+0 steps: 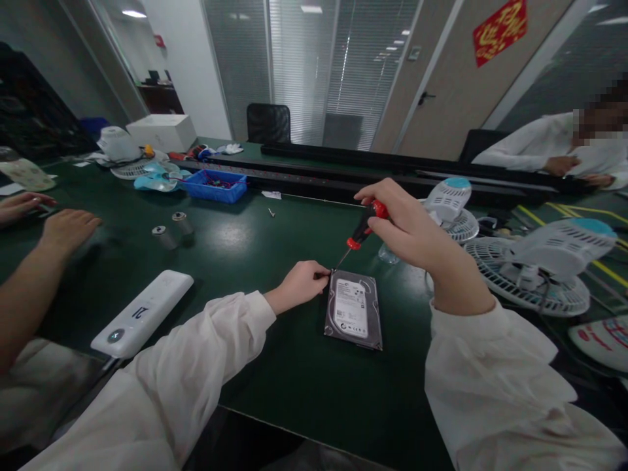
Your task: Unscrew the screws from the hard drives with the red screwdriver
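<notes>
- Gripping red-and-black screwdriver (362, 229), head view: right hand (405, 222) curled round handle, tip at hard drive's (354, 310) far-left corner.
- Left hand (300, 285): fingers bunched, touching same corner; can't tell if pinching.
- Drive flat on worktop (284, 386), label (350, 302) up, small print unreadable.
- White device (142, 315), left: "21".
- Red sign (500, 31): gold characters.

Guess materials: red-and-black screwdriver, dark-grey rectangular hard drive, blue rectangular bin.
Screwdriver grip: likely satin plastic or rubber, given two-tone moulding; thin straight shaft suggests metal. Hard drive: probably matte metal, dull grey sheen. Bin: likely smooth plastic, evenly coloured.
</notes>
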A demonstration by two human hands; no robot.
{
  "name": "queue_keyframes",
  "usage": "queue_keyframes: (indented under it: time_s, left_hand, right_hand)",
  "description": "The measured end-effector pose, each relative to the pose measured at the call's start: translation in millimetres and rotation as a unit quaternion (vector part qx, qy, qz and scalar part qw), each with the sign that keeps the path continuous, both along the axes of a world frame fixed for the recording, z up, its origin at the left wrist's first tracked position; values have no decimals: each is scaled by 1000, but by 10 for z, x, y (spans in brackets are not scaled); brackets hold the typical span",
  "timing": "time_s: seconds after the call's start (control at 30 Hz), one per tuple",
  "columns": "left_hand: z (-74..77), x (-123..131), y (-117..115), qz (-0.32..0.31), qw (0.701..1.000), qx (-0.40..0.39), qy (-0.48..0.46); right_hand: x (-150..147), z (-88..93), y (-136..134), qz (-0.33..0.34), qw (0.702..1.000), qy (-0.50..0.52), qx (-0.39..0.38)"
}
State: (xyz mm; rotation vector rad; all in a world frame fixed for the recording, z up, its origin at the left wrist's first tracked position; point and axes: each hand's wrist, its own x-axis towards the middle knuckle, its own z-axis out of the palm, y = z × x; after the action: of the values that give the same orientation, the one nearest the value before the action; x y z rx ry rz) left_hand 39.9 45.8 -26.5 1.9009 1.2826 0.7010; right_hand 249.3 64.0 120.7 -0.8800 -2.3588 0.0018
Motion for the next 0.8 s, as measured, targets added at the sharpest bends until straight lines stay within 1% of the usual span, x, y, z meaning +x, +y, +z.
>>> queue_keyframes:
  time_s: [0.07, 0.1, 0.17, 0.23, 0.3, 0.33, 0.43, 0.5, 0.57, 0.63, 0.73, 0.8]
  left_hand:
    - [-1, -1, 0, 0, 1000, 0, 0]
    - [-1, -1, 0, 1, 1000, 0, 1]
    - [-1, 0, -1, 4, 1000, 0, 1]
    - [-2, 0, -1, 6, 1000, -1, 2]
    - [-6, -2, 0, 7, 1000, -2, 3]
    - [-8, -3, 1, 7, 1000, -2, 3]
    - [-14, -6, 2, 6, 1000, -2, 1]
    - [-14, -4, 3, 6, 1000, -2, 0]
    - [-13, 1, 3, 5, 1000, -2, 1]
    - [-13, 5, 4, 5, 1000, -1, 1]
    - [-20, 3, 6, 4, 1000, 4, -1]
    - [-29, -1, 10, 2, 1000, 6, -4]
  right_hand:
    - [-6, 7, 1, 6, 1000, 1, -9]
    - [-14, 14, -5, -3, 1000, -2, -11]
    - [-30, 34, -28, -47, 999, -21, -6]
    - [-33, 52, -55, -110, 993, -52, 6]
    - [-16, 59, -71, -143, 987, -74, 4]
    - [0, 58, -72, -138, 987, -76, -3]
    - [51, 45, -53, -77, 995, -63, -24]
    - [66, 40, -43, -51, 997, -52, -37]
    - [56, 44, -48, -54, 996, -48, -48]
    - [29, 52, -63, -74, 995, -54, -50]
    - [-10, 58, -80, -103, 992, -66, -31]
    - [-16, 56, -77, -105, 992, -66, -23]
